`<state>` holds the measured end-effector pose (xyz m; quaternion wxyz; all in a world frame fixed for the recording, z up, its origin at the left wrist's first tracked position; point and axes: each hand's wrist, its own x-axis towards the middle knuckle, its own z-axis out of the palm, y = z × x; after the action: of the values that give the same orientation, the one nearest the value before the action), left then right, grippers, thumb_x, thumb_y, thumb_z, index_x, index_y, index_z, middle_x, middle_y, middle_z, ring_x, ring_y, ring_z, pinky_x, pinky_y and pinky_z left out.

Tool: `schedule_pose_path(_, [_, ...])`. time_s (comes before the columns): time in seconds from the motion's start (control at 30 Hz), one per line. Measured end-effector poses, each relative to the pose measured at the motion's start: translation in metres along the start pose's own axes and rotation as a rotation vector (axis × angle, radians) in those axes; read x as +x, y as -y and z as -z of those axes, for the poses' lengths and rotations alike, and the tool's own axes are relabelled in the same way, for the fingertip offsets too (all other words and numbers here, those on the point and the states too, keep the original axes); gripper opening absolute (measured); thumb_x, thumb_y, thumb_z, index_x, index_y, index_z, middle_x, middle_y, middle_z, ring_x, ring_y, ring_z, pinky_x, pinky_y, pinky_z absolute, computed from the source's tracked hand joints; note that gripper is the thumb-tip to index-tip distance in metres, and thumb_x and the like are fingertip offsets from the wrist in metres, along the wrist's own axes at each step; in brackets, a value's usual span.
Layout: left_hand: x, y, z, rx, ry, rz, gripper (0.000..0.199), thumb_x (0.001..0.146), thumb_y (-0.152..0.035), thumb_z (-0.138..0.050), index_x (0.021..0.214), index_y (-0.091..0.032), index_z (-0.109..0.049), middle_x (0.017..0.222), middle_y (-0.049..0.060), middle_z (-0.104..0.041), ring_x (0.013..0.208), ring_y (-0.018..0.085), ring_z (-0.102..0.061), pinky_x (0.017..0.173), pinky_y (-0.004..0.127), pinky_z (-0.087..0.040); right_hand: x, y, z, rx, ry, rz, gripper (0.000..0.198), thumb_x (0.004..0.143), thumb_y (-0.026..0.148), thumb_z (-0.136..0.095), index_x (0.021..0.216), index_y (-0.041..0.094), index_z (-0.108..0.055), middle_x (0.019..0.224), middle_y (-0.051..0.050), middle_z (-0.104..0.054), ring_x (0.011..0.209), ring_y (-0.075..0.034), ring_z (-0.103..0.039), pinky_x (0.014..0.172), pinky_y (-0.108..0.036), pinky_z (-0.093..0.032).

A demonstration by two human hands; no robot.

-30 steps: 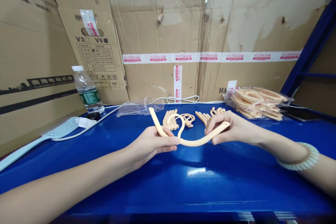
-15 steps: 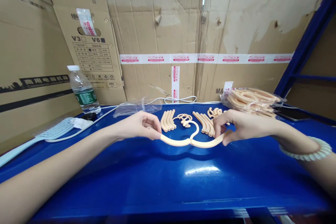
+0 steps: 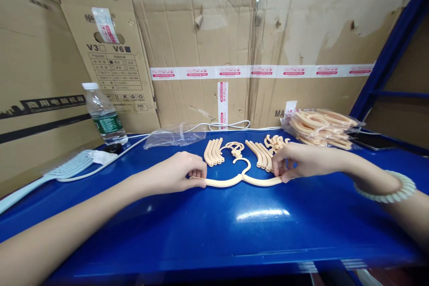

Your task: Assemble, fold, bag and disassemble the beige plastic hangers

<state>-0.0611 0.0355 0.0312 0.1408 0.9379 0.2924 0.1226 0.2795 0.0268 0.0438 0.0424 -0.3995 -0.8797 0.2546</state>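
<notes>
A cream folding clothes hanger [image 3: 224,183] spans the space between my hands, its two arms spread and its hook standing up at the centre joint. My left hand [image 3: 187,170] pinches the end of the left arm. The opposite end is pinched by my right hand [image 3: 291,163]. Behind the hanger lie several loose hanger arms [image 3: 213,152] in a row, with a second row of hanger arms [image 3: 263,155] to the right. Between these rows sits a small cluster of hooks [image 3: 235,146], and more curved hook pieces [image 3: 276,141] lie just behind my right hand.
Bagged cream hangers [image 3: 321,127] are piled at the back right beside a dark phone [image 3: 373,141]. A water bottle [image 3: 104,116], a light-blue hairbrush [image 3: 67,165], a white cable [image 3: 132,147] and a clear plastic bag [image 3: 174,137] occupy the left and back. Cardboard [image 3: 201,103] walls the blue table [image 3: 201,228].
The hanger has come down slightly toward the tabletop, and its arms look straighter. Its hook has tipped lower and turned to open leftward. Both hands still grip the ends.
</notes>
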Motion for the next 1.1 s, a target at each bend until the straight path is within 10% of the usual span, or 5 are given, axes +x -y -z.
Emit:
schedule_pose_path(0.63, [0.025, 0.043, -0.028, 0.142, -0.331, 0.116, 0.018, 0.087, -0.03, -0.06, 0.081, -0.017, -0.07, 0.075, 0.004, -0.062, 0.068, 0.016, -0.055, 0.064, 0.025, -0.04, 0.032, -0.027, -0.012, -0.299, -0.431, -0.235, 0.011, 0.071, 0.011, -0.061, 0.074, 0.017, -0.07, 0.076, -0.005, -0.07, 0.072, -0.021, -0.065, 0.065, -0.028, -0.048])
schedule_pose_path(1.1, [0.01, 0.037, -0.01, 0.089, -0.134, -0.027, 0.018, 0.091, -0.025, -0.056, 0.091, -0.017, -0.071, 0.089, 0.005, -0.064, 0.08, 0.016, -0.061, 0.074, 0.028, -0.047, 0.014, -0.014, -0.003, -0.23, -0.233, -0.166, 0.004, 0.074, 0.019, -0.065, 0.074, 0.018, -0.068, 0.071, -0.002, -0.068, 0.068, -0.019, -0.063, 0.061, -0.027, -0.045])
